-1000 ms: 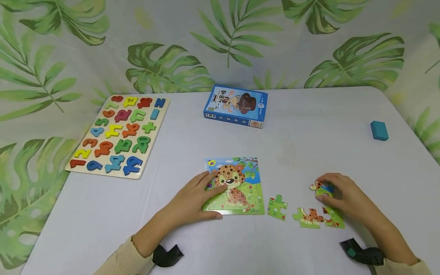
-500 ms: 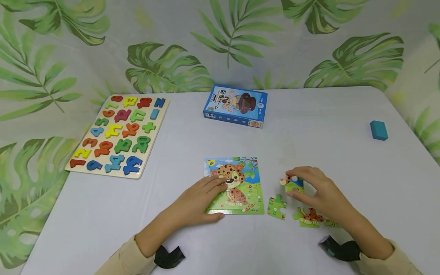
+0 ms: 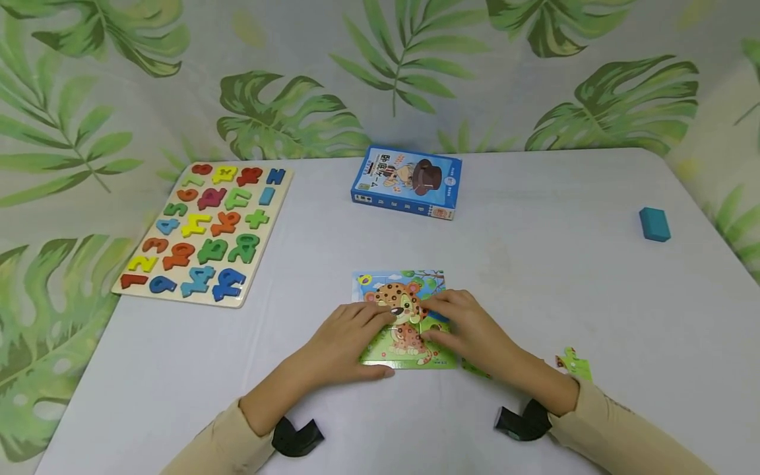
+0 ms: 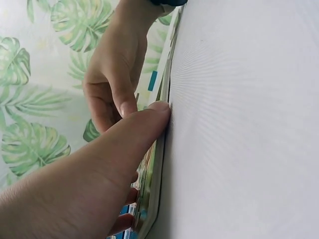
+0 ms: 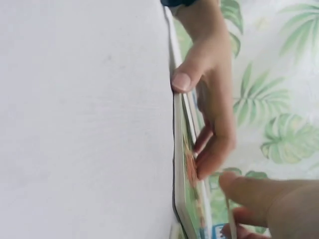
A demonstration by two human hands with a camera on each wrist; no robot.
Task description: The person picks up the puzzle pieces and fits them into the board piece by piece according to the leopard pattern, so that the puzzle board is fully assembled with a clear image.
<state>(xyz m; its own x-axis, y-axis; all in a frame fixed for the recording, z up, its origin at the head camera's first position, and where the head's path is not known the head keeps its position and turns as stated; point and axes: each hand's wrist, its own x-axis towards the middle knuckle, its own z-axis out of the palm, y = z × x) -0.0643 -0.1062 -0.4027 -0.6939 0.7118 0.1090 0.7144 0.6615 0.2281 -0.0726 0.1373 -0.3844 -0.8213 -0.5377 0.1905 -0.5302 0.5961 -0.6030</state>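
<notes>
A jigsaw puzzle board (image 3: 410,363) with a cartoon leopard lies flat on the white table. My left hand (image 3: 338,346) rests on its left side, fingers over the picture and thumb at the front edge, as the left wrist view also shows. Over the board's right half, my right hand (image 3: 477,330) pinches a puzzle piece (image 3: 438,324) between thumb and fingers. That piece appears edge-on in the right wrist view, apart from the board. Partly under the right hand is a green puzzle piece (image 3: 475,369). Another piece (image 3: 576,364) shows beside the right forearm, which hides the rest there.
A wooden number board (image 3: 196,300) with several coloured digits lies at the left. Behind the puzzle is a blue box (image 3: 404,181). A small teal block (image 3: 655,224) sits near the table's right edge. Leaf-patterned cloth (image 3: 404,59) rises along the back.
My right hand has lifted a puzzle piece from the right and carried it left over the board. The left hand has stayed on the board, its fingers shifting slightly.
</notes>
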